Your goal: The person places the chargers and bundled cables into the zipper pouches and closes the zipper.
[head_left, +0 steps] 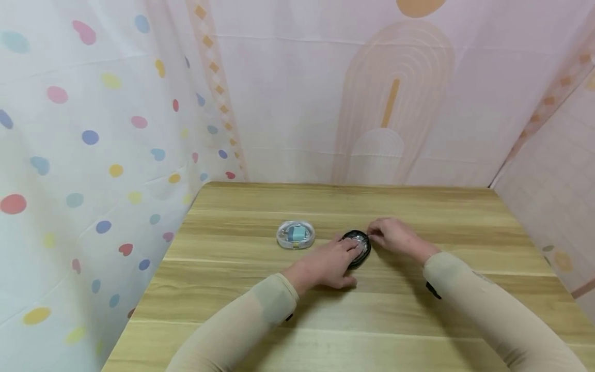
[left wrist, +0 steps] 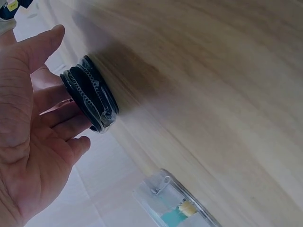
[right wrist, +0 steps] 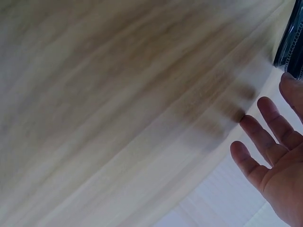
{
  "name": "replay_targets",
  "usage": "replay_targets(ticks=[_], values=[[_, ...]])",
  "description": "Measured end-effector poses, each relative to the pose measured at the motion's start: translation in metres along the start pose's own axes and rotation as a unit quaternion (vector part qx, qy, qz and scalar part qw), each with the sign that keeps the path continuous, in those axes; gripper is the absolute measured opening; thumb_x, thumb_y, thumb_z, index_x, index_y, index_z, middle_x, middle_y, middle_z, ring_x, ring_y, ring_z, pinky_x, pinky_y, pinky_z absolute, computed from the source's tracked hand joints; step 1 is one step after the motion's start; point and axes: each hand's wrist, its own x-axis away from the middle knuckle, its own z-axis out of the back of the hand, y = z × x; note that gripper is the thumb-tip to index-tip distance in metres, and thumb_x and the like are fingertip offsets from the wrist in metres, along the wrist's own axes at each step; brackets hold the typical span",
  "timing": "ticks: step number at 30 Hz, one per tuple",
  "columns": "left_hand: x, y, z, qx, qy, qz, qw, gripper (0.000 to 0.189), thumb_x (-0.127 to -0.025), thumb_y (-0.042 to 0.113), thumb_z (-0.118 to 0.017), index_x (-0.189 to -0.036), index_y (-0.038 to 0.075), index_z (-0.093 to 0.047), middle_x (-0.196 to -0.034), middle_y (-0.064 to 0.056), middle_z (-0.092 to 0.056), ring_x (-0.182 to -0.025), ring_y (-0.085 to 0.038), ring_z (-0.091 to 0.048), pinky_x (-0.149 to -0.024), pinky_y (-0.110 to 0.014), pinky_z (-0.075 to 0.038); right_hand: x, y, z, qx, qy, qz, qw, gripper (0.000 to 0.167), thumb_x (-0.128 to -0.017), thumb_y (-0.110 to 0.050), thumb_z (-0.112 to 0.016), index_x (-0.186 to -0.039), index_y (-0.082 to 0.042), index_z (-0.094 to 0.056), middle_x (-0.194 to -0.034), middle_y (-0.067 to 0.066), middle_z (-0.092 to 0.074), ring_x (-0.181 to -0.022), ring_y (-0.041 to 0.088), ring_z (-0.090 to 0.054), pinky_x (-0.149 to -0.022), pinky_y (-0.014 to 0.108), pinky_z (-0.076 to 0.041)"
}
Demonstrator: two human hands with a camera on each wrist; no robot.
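Note:
A small round black zip case (head_left: pixel 364 253) with a see-through top lies on the table. My left hand (head_left: pixel 331 262) rests its fingers on the top of this case, with the thumb spread away to the side. At the case's far right edge, my right hand (head_left: pixel 395 236) pinches what looks like the zipper pull, very small in the head view. Two rows of zipper teeth (left wrist: pixel 85 97) run round the side, a dark band between them. In the right wrist view the other fingers (right wrist: pixel 253 135) stay apart from the case, and the thumb is hidden.
Left of the case stands a clear oval box (head_left: pixel 295 235) holding a light blue block-shaped item and a coiled cable. Both lie on a wooden table (head_left: pixel 260 201). Patterned curtains (head_left: pixel 288 103) hang behind the table and along its sides.

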Motion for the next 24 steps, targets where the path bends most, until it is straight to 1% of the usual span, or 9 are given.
replay_targets(ticks=[2, 6, 9, 13, 16, 19, 24], values=[[0.001, 0.002, -0.002, 0.004, -0.002, 0.004, 1.0, 0.086, -0.098, 0.059, -0.069, -0.163, 0.007, -0.044, -0.169, -0.01, -0.045, -0.159, -0.023, -0.04, -0.136, -0.044, -0.026, 0.001, 0.001, 0.0, -0.003, -0.004, 0.001, 1.0, 0.007, -0.099, -0.005, -0.073, -0.102, -0.008, -0.078, -0.103, 0.01, -0.08, -0.097, 0.027, -0.076, -0.089, 0.046, -0.065], [0.002, 0.006, -0.004, 0.004, 0.0, 0.002, 1.0, 0.087, -0.098, 0.059, -0.069, -0.163, 0.007, -0.043, -0.169, -0.011, -0.045, -0.159, -0.023, -0.04, -0.136, -0.044, -0.026, 0.005, 0.002, -0.002, -0.01, -0.01, 0.0, 0.9999, 0.007, -0.098, -0.005, -0.073, -0.101, -0.009, -0.078, -0.102, 0.009, -0.081, -0.097, 0.027, -0.077, -0.09, 0.047, -0.065], [0.001, 0.007, -0.005, 0.0, 0.005, -0.001, 1.0, 0.087, -0.098, 0.059, -0.069, -0.162, 0.007, -0.044, -0.168, -0.01, -0.046, -0.159, -0.022, -0.041, -0.136, -0.043, -0.026, 0.007, 0.003, -0.001, -0.004, -0.004, 0.011, 0.9999, 0.006, -0.097, -0.004, -0.074, -0.099, -0.008, -0.078, -0.1, 0.009, -0.08, -0.095, 0.028, -0.077, -0.088, 0.047, -0.065], [0.0, 0.01, -0.004, -0.007, 0.009, 0.003, 0.9999, 0.087, -0.098, 0.06, -0.069, -0.162, 0.008, -0.044, -0.168, -0.01, -0.046, -0.159, -0.022, -0.041, -0.136, -0.042, -0.026, 0.008, 0.001, 0.003, 0.001, 0.006, 0.023, 0.9997, 0.006, -0.096, -0.003, -0.075, -0.097, -0.009, -0.077, -0.099, 0.008, -0.08, -0.094, 0.028, -0.077, -0.087, 0.047, -0.065], [0.004, 0.014, -0.004, -0.006, 0.004, 0.007, 1.0, 0.088, -0.097, 0.061, -0.069, -0.162, 0.008, -0.044, -0.169, -0.01, -0.045, -0.159, -0.022, -0.041, -0.136, -0.042, -0.027, 0.012, -0.003, 0.001, -0.004, 0.0, 0.018, 0.9998, 0.007, -0.096, -0.004, -0.075, -0.099, -0.009, -0.078, -0.101, 0.008, -0.08, -0.096, 0.028, -0.076, -0.089, 0.048, -0.065], [0.008, 0.021, -0.005, -0.002, 0.001, 0.002, 1.0, 0.088, -0.097, 0.06, -0.07, -0.162, 0.007, -0.044, -0.168, -0.01, -0.046, -0.158, -0.023, -0.042, -0.135, -0.042, -0.028, 0.019, -0.005, 0.0, -0.007, -0.004, 0.016, 0.9998, 0.008, -0.096, -0.004, -0.075, -0.101, -0.009, -0.079, -0.103, 0.009, -0.081, -0.097, 0.028, -0.076, -0.091, 0.049, -0.064], [0.013, 0.032, -0.004, -0.01, 0.01, -0.001, 0.9999, 0.088, -0.096, 0.059, -0.071, -0.161, 0.005, -0.046, -0.166, -0.012, -0.049, -0.156, -0.025, -0.045, -0.134, -0.042, -0.03, 0.03, -0.008, -0.002, 0.001, 0.013, 0.024, 0.9996, 0.008, -0.095, -0.003, -0.076, -0.1, -0.008, -0.079, -0.103, 0.008, -0.081, -0.098, 0.029, -0.077, -0.09, 0.048, -0.064]])
